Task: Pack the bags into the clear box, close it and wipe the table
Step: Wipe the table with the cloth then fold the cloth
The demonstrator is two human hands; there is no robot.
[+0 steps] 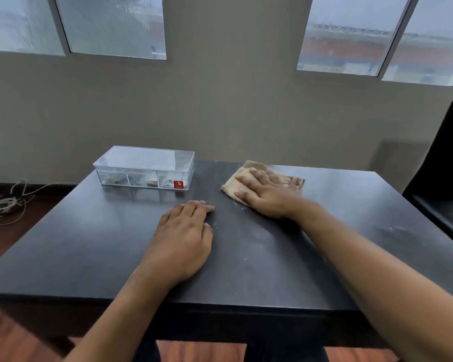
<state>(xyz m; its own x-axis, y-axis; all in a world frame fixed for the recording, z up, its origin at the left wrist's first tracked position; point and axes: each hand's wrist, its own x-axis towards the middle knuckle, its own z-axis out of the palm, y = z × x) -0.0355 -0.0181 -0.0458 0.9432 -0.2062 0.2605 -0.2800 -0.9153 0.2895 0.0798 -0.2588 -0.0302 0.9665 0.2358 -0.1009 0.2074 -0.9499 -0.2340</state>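
Now I am wiping: my right hand is pressing flat on the cloth, my left hand lying open on the table. Box is sitting closed at the far left; the dusty streaks nearer me probably need wiping next.

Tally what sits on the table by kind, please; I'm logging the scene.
Clear box, lid on: 1
Cloth, under the right hand: 1
Hands flat on the table, counting the left hand: 2
Total: 4
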